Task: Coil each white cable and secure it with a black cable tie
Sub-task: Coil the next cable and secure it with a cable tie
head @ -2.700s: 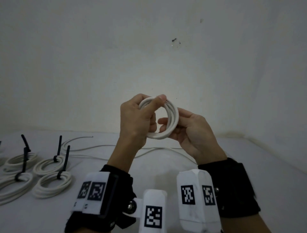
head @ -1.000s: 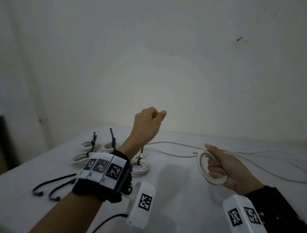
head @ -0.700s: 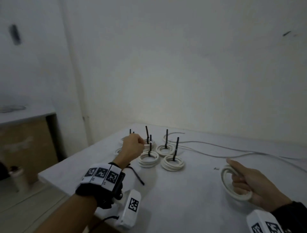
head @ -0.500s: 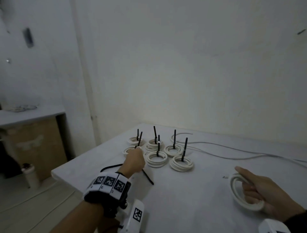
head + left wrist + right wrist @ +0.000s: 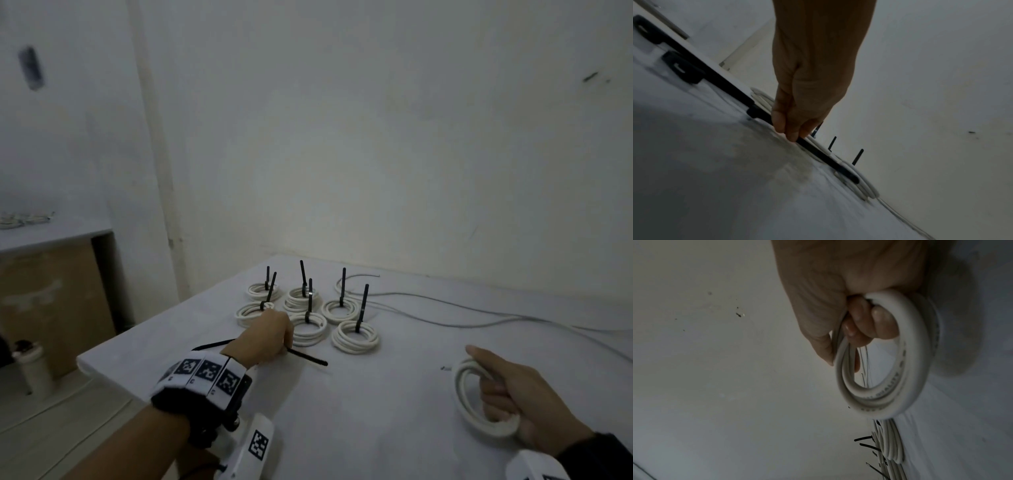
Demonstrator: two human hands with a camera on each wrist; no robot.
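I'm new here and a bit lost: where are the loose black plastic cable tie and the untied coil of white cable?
Loose black plastic cable tie point(image 5: 308, 358), head view, on its strap.
Untied coil of white cable point(image 5: 918, 363), right wrist view, on its outer loop.

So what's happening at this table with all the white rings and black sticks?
A person is bundling white cables. The right hand grips a freshly wound coil that has no tie on it yet. The left hand pinches a loose black cable tie lying on the table, apparently to fasten that coil. Behind it sit several finished coils, each cinched with a tie whose tail sticks up. Uncoiled cable trails along the table's far side.
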